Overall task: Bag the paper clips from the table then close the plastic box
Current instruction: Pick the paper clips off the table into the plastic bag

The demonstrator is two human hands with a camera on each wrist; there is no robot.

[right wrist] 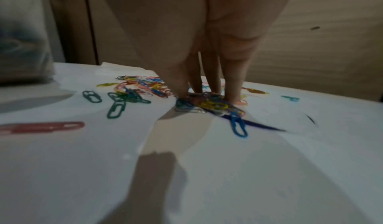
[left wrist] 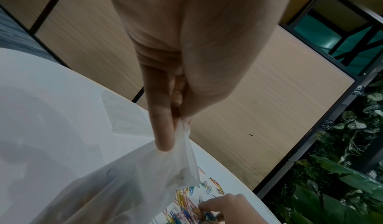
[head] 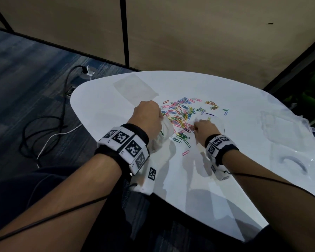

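Several coloured paper clips [head: 184, 113] lie scattered mid-table on the white table [head: 225, 179]. My left hand [head: 159, 120] pinches the gathered edge of a translucent plastic bag [head: 165, 132], which hangs just left of the pile. In the left wrist view, the left hand [left wrist: 176, 126] grips the bag [left wrist: 134, 178] between thumb and fingers. My right hand [head: 195, 127] reaches into the near side of the pile. Its fingertips [right wrist: 232, 96] close round a clump of clips [right wrist: 211, 104] on the table. The clear plastic box [head: 280, 124] sits at the far right, hard to make out.
A second flat clear bag [head: 133, 86] lies at the table's far left. A clear plastic piece with a curved grey mark [head: 293, 160] rests near the right edge. Cables [head: 49, 124] trail over the floor to the left. Beige wall panels stand behind the table.
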